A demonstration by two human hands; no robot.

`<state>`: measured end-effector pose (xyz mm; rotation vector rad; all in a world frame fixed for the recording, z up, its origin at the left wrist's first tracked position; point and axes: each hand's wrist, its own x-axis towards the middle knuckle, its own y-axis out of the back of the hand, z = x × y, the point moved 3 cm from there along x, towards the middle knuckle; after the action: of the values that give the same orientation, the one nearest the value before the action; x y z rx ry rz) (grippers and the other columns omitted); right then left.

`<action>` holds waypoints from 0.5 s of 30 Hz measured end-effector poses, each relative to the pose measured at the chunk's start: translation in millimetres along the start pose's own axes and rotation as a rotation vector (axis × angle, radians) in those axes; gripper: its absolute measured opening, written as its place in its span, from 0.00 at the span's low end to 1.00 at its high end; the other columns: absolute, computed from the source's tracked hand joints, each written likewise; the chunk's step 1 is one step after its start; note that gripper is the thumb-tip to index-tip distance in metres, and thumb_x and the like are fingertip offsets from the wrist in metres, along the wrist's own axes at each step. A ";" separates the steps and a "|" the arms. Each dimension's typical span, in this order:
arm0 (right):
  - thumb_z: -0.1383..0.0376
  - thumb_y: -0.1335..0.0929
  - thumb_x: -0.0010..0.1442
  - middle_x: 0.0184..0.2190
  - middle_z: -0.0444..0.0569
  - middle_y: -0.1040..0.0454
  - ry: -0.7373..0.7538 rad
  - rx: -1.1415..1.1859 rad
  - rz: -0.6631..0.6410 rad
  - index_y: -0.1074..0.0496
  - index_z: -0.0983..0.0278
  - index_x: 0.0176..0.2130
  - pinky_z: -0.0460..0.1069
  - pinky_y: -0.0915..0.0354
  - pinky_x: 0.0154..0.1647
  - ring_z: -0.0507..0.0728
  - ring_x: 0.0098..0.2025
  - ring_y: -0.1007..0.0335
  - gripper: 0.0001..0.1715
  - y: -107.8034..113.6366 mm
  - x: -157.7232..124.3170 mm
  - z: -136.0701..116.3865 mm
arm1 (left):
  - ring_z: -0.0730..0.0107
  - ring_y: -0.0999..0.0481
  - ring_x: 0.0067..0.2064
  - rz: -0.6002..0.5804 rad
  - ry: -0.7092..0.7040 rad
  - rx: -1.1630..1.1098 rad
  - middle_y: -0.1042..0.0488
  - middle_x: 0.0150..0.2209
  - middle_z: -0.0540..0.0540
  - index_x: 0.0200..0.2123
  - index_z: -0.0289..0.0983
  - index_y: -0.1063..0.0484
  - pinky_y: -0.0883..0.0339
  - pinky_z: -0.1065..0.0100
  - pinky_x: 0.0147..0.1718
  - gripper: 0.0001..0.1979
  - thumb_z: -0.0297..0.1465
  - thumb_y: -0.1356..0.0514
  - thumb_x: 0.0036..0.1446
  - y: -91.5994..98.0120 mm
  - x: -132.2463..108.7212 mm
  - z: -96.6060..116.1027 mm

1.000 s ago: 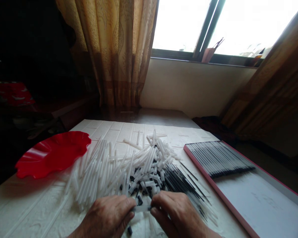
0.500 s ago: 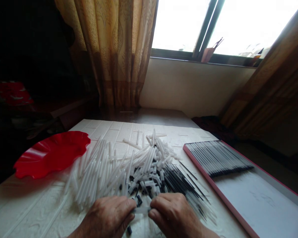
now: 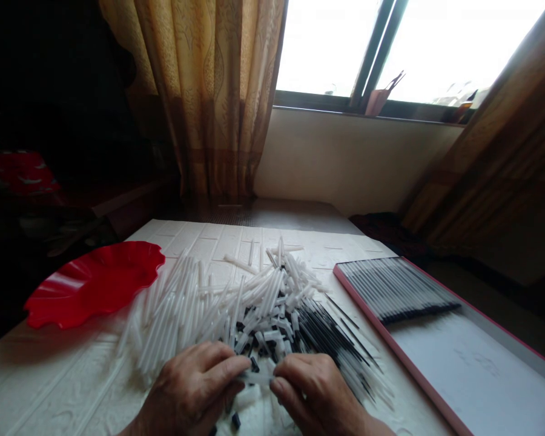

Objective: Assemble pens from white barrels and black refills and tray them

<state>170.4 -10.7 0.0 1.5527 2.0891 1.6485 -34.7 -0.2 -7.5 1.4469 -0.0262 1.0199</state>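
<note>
My left hand [image 3: 194, 383] and my right hand [image 3: 317, 383] are close together at the near side of the table. Between them is a short translucent pen piece [image 3: 257, 378], perhaps a barrel with a cap; my fingertips pinch it from both ends. Just beyond lies a pile of clear caps [image 3: 272, 336] mixed with small black plugs [image 3: 254, 365]. Left of it spread long translucent pen barrels [image 3: 168, 327]. Thin black-ended refills [image 3: 331, 330] fan out beyond my right hand.
A pink-edged tray [image 3: 390, 342] on the right holds a row of pens [image 3: 402, 287] with black ends. On the left sits a red wavy-rimmed plate [image 3: 95, 281]. The table has a white brick-pattern cover [image 3: 54, 375]. Behind are a curtain [image 3: 209, 97] and a window.
My left hand has turned so its thumb lies along the top of the translucent piece. The piece now tilts slightly and more of it shows near my right fingertips.
</note>
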 end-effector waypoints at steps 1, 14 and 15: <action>0.60 0.45 0.72 0.18 0.43 0.31 0.007 -0.009 0.047 0.32 0.63 0.26 0.45 0.45 0.21 0.50 0.18 0.35 0.27 2.2 0.0 0.1 | 0.65 0.21 0.38 0.029 0.025 0.017 0.22 0.40 0.46 0.52 0.43 0.31 0.27 0.69 0.38 0.11 0.32 0.48 0.70 2.2 -0.4 -1.4; 0.72 0.37 0.66 0.26 0.47 0.28 0.049 -0.006 0.327 0.31 0.63 0.40 0.46 0.38 0.28 0.53 0.25 0.31 0.07 20.9 -9.2 -0.9 | 0.65 0.21 0.32 0.270 0.808 -0.732 0.24 0.33 0.47 0.47 0.40 0.31 0.29 0.74 0.22 0.24 0.51 0.38 0.58 7.6 -2.6 -25.0; 0.72 0.37 0.66 0.26 0.47 0.28 0.049 -0.007 0.316 0.31 0.63 0.40 0.47 0.38 0.28 0.54 0.26 0.31 0.07 19.1 -9.5 -0.8 | 0.65 0.22 0.29 0.238 0.853 -0.866 0.25 0.30 0.47 0.46 0.38 0.29 0.32 0.75 0.18 0.25 0.52 0.37 0.56 3.4 -1.2 -24.7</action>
<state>187.1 -19.6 10.0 1.9426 1.9355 1.7992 -51.0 18.5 -10.5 0.1730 -0.0174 1.5032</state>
